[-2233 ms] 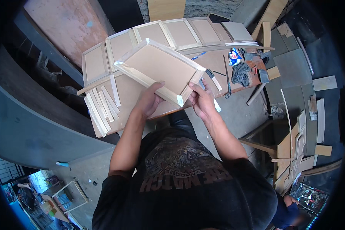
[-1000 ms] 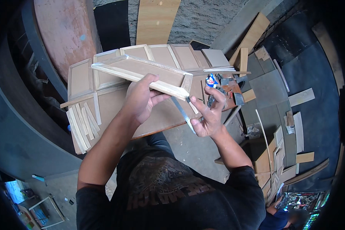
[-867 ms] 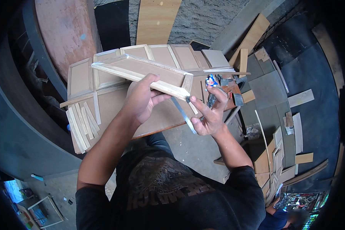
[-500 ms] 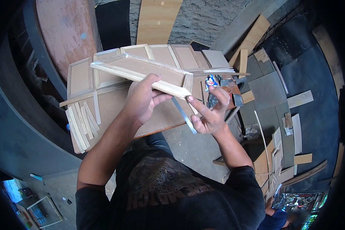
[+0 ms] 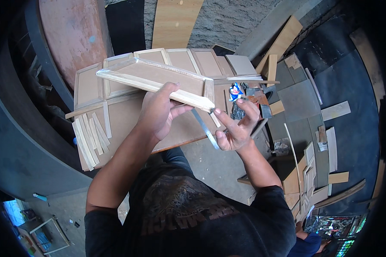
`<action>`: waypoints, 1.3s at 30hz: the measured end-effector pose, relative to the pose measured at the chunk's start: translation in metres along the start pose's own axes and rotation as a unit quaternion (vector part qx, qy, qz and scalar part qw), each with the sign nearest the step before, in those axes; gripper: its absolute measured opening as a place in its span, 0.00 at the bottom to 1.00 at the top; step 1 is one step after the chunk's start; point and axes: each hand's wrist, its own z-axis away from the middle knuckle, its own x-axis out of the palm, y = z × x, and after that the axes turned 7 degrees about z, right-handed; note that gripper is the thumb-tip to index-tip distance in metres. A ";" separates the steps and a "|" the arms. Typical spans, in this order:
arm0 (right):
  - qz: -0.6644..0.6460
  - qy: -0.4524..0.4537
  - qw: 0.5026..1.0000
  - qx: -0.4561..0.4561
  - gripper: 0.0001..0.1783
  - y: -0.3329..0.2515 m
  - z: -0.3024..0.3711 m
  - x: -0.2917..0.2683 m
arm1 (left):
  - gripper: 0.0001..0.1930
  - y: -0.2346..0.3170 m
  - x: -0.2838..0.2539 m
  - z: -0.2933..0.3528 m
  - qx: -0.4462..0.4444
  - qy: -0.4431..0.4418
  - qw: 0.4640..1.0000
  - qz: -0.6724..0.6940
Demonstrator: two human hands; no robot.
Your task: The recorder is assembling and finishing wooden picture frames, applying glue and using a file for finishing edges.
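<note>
Head cam rn: L hand (image 5: 158,109) is clamped on the near rail of a wood frame (image 5: 163,77), held up tilted over the bench (image 5: 131,124). R hand (image 5: 238,130) is half curled, thumb & forefinger apart, forefinger at the frame's near R corner; can't tell if it's gripping anything. Metal strip (image 5: 206,128) slants below, near that thumb. Bench is brown w/ a curved-looking edge (fisheye, prob): panels (image 5: 182,60) lined up along the far side, sticks (image 5: 89,139) fanned on the L, blue/white packet (image 5: 235,92) & black plastic (image 5: 237,112) on the R. Rough grey wall (image 5: 223,25) behind w/ a ply board (image 5: 176,23) against it, concrete floor (image 5: 197,160), offcuts (image 5: 336,110) off to the R, another person (image 5: 306,245) lower R.
</note>
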 end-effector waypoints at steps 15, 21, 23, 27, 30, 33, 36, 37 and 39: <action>-0.008 0.021 1.000 0.022 0.23 0.008 0.009 -0.007 | 0.24 -0.008 0.012 -0.001 -0.008 -0.018 1.000 -0.015; 0.015 0.011 1.000 0.010 0.23 0.009 0.009 -0.004 | 0.21 -0.011 0.017 -0.002 -0.011 -0.004 1.000 -0.007; 0.013 0.019 1.000 0.015 0.23 0.012 0.011 -0.004 | 0.21 -0.012 0.017 -0.003 -0.009 -0.002 1.000 -0.013; 0.004 0.035 0.999 0.031 0.23 0.013 0.014 -0.005 | 0.21 -0.013 0.016 -0.004 -0.009 -0.006 1.000 -0.013; -0.007 0.027 1.000 0.013 0.23 0.011 0.010 -0.003 | 0.21 -0.012 0.017 -0.003 -0.010 -0.007 1.000 -0.014; 0.003 0.022 1.000 0.003 0.23 0.009 0.008 -0.001 | 0.21 -0.010 0.017 -0.003 -0.011 -0.004 1.000 -0.014; 0.005 0.024 1.000 0.012 0.23 0.012 0.011 -0.002 | 0.22 -0.009 0.016 -0.004 -0.011 -0.009 1.000 -0.013; 0.005 0.025 1.000 0.012 0.23 0.013 0.011 -0.003 | 0.22 -0.008 0.016 -0.004 -0.009 -0.007 1.000 -0.014; 0.001 0.037 0.999 0.028 0.23 0.013 0.011 -0.003 | 0.22 -0.007 0.015 -0.004 -0.007 -0.006 1.000 -0.014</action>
